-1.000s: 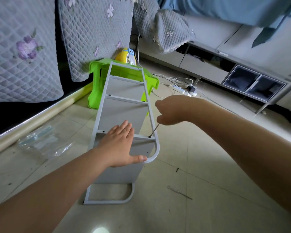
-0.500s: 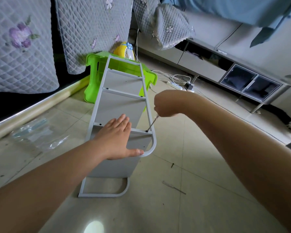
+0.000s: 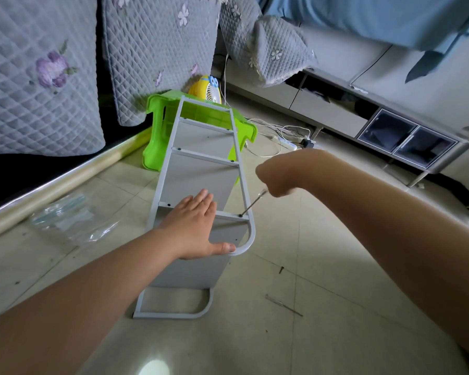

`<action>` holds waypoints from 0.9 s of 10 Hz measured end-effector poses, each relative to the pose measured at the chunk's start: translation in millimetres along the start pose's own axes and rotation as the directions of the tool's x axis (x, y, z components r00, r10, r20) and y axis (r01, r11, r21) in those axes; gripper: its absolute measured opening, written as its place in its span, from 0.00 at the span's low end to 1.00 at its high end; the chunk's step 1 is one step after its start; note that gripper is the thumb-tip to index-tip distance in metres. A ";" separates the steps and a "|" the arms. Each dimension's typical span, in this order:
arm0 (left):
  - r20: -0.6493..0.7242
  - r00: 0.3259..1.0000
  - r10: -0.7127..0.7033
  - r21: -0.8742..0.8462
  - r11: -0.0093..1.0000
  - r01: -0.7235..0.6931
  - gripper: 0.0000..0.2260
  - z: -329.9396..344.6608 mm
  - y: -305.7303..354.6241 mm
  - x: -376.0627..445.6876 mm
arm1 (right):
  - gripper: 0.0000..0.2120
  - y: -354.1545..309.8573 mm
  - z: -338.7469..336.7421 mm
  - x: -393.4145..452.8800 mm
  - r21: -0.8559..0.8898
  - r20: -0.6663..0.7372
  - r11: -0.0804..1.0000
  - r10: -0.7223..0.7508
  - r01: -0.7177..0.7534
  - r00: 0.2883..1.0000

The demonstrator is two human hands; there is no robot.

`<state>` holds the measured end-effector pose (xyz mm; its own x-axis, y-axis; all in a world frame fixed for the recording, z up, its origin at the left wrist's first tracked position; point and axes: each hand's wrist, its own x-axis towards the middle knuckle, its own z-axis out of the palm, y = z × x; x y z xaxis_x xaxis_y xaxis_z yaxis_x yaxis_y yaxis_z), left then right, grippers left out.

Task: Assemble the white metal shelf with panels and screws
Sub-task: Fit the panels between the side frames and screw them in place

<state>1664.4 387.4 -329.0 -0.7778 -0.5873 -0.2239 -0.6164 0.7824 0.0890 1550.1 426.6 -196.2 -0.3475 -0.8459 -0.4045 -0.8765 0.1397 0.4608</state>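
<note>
The white metal shelf point(image 3: 201, 169) lies on its side on the tiled floor, its far end resting on a green plastic stool point(image 3: 201, 117). My left hand point(image 3: 192, 228) presses flat on the near crossbar and panel, thumb on the frame's curved corner. My right hand point(image 3: 275, 175) grips a screwdriver point(image 3: 252, 204) whose tip sits in a screw hole at the right end of that crossbar.
A loose screw point(image 3: 281, 269) and a thin metal tool point(image 3: 283, 309) lie on the floor to the right. A clear plastic bag point(image 3: 68, 220) lies to the left. A power strip with cables point(image 3: 290, 142), a low TV cabinet point(image 3: 390, 131) and quilted covers point(image 3: 38, 77) stand behind.
My right hand has turned slightly on the screwdriver while its tip stays in the same hole. My left hand keeps pressing on the frame. The view has shifted a little.
</note>
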 end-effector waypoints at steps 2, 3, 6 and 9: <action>-0.002 1.000 0.002 0.007 1.000 -0.002 0.44 2.2 -0.4 0.4 | 0.14 3.7 -3.0 5.0 -0.103 -0.078 0.990 -0.103 0.095 0.992; 0.003 1.000 0.001 0.011 1.000 -0.001 0.44 3.0 0.5 0.4 | 0.15 2.5 -4.5 9.4 -0.017 -0.027 0.997 -0.070 0.069 0.997; 0.007 1.000 0.002 0.000 1.000 -0.002 0.44 3.9 2.7 -3.0 | 0.16 -8.7 -0.7 13.4 0.030 -0.014 1.000 -0.008 0.008 1.000; 0.010 1.000 0.005 0.007 1.000 -0.005 0.44 4.5 1.5 -7.2 | 0.12 1.5 1.8 0.2 -0.102 -0.124 0.985 -0.150 0.138 0.981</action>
<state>1669.6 393.8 -331.6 -0.7792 -0.5816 -0.2336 -0.6120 0.7865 0.0831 1548.2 427.6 -197.0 -0.1680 -0.9144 -0.3683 -0.8776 -0.0315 0.4784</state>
